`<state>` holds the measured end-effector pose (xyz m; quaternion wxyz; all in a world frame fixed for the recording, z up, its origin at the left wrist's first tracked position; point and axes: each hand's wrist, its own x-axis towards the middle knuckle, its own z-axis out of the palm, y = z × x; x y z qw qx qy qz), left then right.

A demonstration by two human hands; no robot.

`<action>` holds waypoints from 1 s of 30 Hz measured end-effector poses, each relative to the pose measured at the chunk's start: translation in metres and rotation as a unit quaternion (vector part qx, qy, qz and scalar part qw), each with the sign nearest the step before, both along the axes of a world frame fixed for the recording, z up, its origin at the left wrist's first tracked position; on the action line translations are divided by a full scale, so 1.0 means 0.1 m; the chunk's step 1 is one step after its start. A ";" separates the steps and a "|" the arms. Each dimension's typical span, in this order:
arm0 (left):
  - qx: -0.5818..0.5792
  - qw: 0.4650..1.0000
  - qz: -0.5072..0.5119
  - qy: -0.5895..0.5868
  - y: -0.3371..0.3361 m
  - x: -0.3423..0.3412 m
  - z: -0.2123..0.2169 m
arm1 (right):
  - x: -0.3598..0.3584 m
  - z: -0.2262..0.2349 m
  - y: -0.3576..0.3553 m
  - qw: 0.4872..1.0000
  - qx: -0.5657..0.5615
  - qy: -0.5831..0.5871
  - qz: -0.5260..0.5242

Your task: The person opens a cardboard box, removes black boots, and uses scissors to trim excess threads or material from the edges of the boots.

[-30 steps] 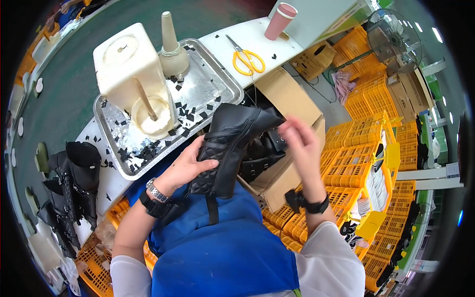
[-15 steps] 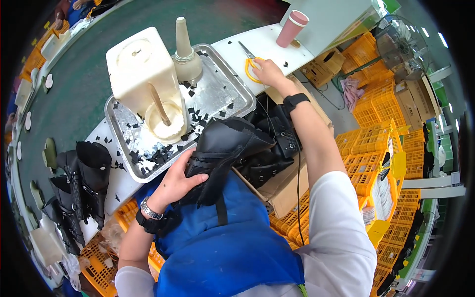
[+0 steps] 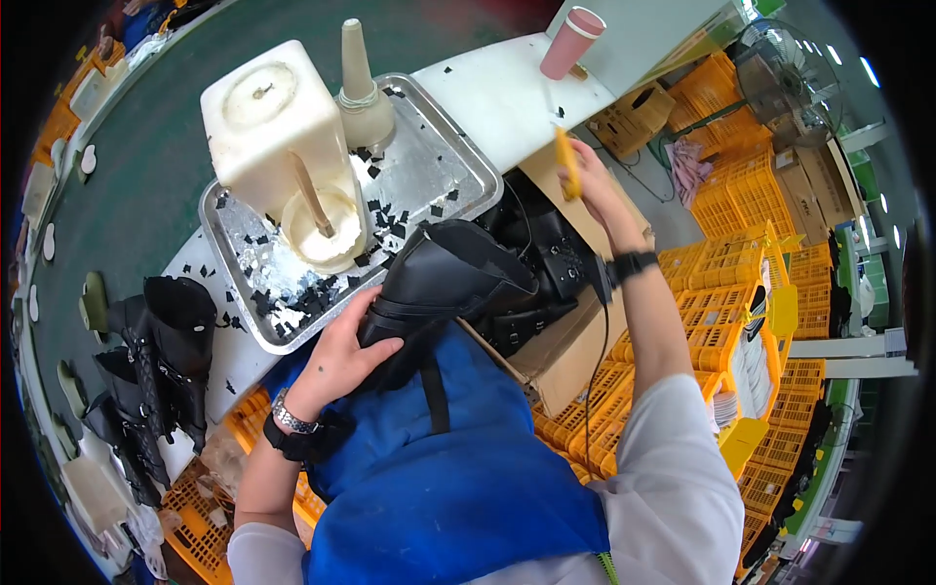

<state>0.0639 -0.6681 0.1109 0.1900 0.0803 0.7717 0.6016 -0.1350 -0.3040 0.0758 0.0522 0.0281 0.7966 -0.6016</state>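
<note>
My left hand [image 3: 339, 359] is closed around the side of a black leather boot upper [image 3: 444, 278], thumb on the near side. The upper lies tilted above my lap, over a blue apron [image 3: 458, 478], its wide opening facing up and right. In my right hand [image 3: 597, 185] is a pair of yellow-handled scissors [image 3: 566, 164], raised beyond the upper and to its right; the blades are blurred. Below that hand, more black boot uppers [image 3: 531, 327] with buckles lie in an open cardboard box [image 3: 575, 366].
A metal tray [image 3: 453, 156] strewn with black scraps carries a white container [image 3: 268, 107], with a wooden stick [image 3: 310, 200] at its opening, and a cone-necked bottle [image 3: 363, 107]. A pink cup [image 3: 573, 44] stands behind. Black boots [image 3: 180, 322] sit at left, yellow crates [image 3: 682, 317] at right.
My right hand has picked the scissors up off the white table and drawn them right and toward me. The left hand keeps its hold on the boot upper, almost unmoved.
</note>
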 end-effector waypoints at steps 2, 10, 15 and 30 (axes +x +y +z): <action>-0.010 1.000 -0.007 0.007 -0.03 0.01 -0.04 | 0.65 0.21 0.10 0.989 -0.143 -0.018 0.016; -0.026 0.998 -0.053 -0.013 0.04 -0.01 0.05 | 2.31 0.63 -0.01 0.970 -0.095 -0.147 0.171; -0.030 0.997 -0.041 0.050 0.06 0.05 -0.08 | 2.58 0.67 -0.14 0.946 -0.046 -0.196 0.256; -0.096 0.988 -0.057 0.106 0.06 0.08 -0.03 | 2.61 0.72 -0.31 0.943 0.082 -0.177 0.268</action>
